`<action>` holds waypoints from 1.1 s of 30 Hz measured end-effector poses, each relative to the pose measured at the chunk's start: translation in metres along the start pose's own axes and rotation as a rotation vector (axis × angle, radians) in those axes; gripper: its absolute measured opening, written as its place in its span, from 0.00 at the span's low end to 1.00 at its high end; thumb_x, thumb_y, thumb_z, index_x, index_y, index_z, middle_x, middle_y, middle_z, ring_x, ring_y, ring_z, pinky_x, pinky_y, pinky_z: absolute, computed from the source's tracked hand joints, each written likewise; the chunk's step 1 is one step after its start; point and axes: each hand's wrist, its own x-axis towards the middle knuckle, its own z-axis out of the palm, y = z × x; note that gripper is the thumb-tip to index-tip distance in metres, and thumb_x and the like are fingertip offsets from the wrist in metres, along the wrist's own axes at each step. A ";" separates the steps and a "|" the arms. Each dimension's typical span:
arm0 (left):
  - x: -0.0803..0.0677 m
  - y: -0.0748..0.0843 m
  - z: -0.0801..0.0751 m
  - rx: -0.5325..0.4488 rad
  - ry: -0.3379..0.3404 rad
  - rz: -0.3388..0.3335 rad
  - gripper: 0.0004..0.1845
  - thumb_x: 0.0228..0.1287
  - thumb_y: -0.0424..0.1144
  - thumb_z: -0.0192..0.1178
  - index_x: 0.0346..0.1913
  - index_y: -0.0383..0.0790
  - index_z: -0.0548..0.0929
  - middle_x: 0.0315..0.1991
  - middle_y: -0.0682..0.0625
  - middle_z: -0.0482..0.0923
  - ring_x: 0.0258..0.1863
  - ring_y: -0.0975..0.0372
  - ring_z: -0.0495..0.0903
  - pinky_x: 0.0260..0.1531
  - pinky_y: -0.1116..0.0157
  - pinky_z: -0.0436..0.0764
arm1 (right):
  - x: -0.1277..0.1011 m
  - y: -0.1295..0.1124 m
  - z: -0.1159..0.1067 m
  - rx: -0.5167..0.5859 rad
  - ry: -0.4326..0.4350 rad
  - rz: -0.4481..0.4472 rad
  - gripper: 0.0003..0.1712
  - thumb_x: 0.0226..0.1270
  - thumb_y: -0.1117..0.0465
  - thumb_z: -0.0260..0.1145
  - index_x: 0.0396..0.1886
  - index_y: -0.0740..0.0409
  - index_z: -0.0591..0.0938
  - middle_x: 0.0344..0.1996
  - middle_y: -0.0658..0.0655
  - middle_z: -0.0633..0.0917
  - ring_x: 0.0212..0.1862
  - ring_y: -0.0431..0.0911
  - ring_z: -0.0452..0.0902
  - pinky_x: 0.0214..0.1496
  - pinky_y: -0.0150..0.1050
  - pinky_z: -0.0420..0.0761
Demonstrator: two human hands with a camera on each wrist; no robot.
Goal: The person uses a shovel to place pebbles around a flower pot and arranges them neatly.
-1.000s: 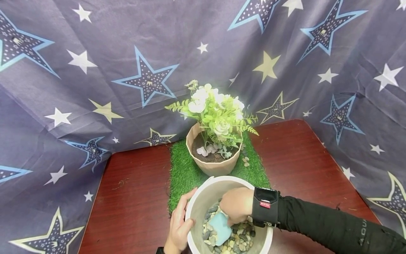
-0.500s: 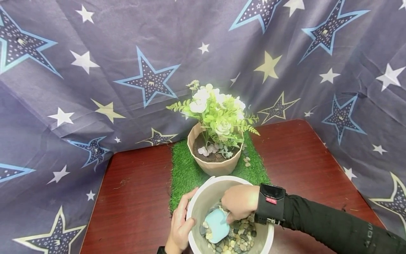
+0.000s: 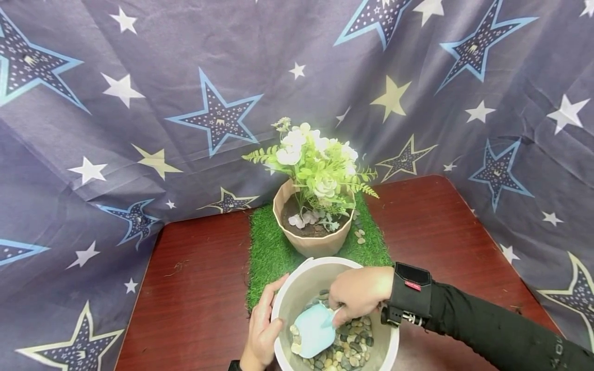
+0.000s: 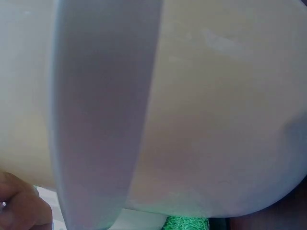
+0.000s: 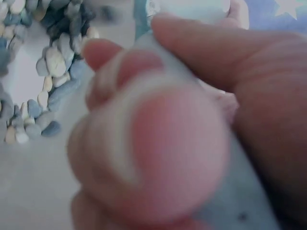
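1. The white bucket (image 3: pixel 297 288) sits at the near edge of the red-brown table (image 3: pixel 199 288), touching the green grass mat (image 3: pixel 269 252).
2. The left hand (image 3: pixel 263 330) curls around the bucket's smooth rim.
3. The right hand (image 3: pixel 359 294) pinches the light blue scoop (image 3: pixel 314 331), which lies inside on small round pebbles (image 3: pixel 350 346).
4. Bare table lies on both sides.

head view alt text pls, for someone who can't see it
A right hand holds a pale blue scoop in a white bucket of pebbles; the left hand grips its rim. Behind, a potted flower plant stands on a grass mat.
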 end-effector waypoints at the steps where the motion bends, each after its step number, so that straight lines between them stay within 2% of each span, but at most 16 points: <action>1: 0.000 0.000 0.000 0.000 0.001 0.000 0.44 0.40 0.21 0.47 0.70 0.33 0.73 0.56 0.33 0.84 0.46 0.60 0.87 0.53 0.72 0.83 | 0.000 0.000 0.000 0.013 -0.008 0.005 0.29 0.70 0.46 0.69 0.13 0.45 0.65 0.12 0.40 0.63 0.15 0.32 0.61 0.23 0.25 0.63; 3: 0.000 0.000 0.000 0.000 0.002 -0.001 0.44 0.40 0.21 0.47 0.70 0.33 0.73 0.57 0.33 0.83 0.46 0.60 0.87 0.53 0.72 0.82 | 0.000 -0.001 0.002 0.044 -0.024 0.029 0.28 0.70 0.45 0.68 0.14 0.45 0.67 0.13 0.40 0.67 0.11 0.31 0.64 0.21 0.25 0.68; 8: 0.000 0.000 0.000 0.004 0.004 -0.008 0.43 0.40 0.21 0.47 0.70 0.33 0.73 0.58 0.33 0.83 0.48 0.60 0.87 0.54 0.72 0.82 | 0.000 -0.004 0.003 0.092 -0.046 0.059 0.26 0.71 0.44 0.68 0.16 0.46 0.70 0.13 0.40 0.71 0.08 0.32 0.66 0.17 0.26 0.70; 13: 0.000 0.000 0.000 0.004 0.006 -0.025 0.43 0.40 0.21 0.47 0.70 0.34 0.73 0.57 0.34 0.84 0.47 0.59 0.87 0.54 0.73 0.82 | -0.001 -0.003 0.003 0.072 -0.018 -0.037 0.24 0.72 0.47 0.67 0.16 0.46 0.72 0.13 0.39 0.68 0.15 0.32 0.64 0.25 0.24 0.66; 19: -0.001 0.000 0.000 0.023 0.015 -0.037 0.44 0.39 0.21 0.47 0.70 0.35 0.74 0.62 0.34 0.81 0.50 0.59 0.87 0.57 0.73 0.80 | -0.010 0.000 0.000 0.077 0.038 -0.152 0.24 0.73 0.48 0.66 0.18 0.46 0.69 0.16 0.38 0.63 0.22 0.31 0.59 0.30 0.23 0.60; 23: 0.000 0.000 0.001 0.016 0.015 -0.037 0.44 0.38 0.21 0.47 0.70 0.34 0.73 0.55 0.34 0.85 0.47 0.59 0.87 0.55 0.74 0.80 | -0.021 0.001 -0.002 0.072 0.097 -0.225 0.23 0.74 0.48 0.64 0.19 0.47 0.70 0.18 0.37 0.62 0.23 0.30 0.57 0.30 0.22 0.60; 26: 0.000 0.000 0.001 -0.004 0.009 -0.020 0.44 0.39 0.21 0.47 0.70 0.33 0.73 0.50 0.33 0.86 0.43 0.59 0.87 0.52 0.72 0.82 | -0.030 0.005 -0.001 0.087 0.133 -0.255 0.22 0.75 0.47 0.63 0.21 0.48 0.73 0.19 0.36 0.63 0.24 0.29 0.58 0.31 0.21 0.61; 28: 0.000 0.000 0.000 -0.015 0.006 -0.020 0.44 0.39 0.21 0.47 0.70 0.33 0.73 0.51 0.33 0.86 0.42 0.59 0.87 0.50 0.71 0.83 | -0.036 0.009 0.001 0.127 0.143 -0.268 0.21 0.76 0.47 0.62 0.22 0.48 0.73 0.19 0.37 0.63 0.24 0.29 0.58 0.32 0.21 0.61; 33: -0.001 -0.002 0.000 -0.013 -0.005 -0.023 0.45 0.39 0.21 0.47 0.71 0.33 0.72 0.48 0.35 0.87 0.39 0.60 0.86 0.46 0.70 0.84 | -0.054 0.020 0.004 0.232 0.174 -0.259 0.18 0.79 0.46 0.59 0.26 0.46 0.75 0.22 0.37 0.65 0.26 0.28 0.58 0.34 0.22 0.62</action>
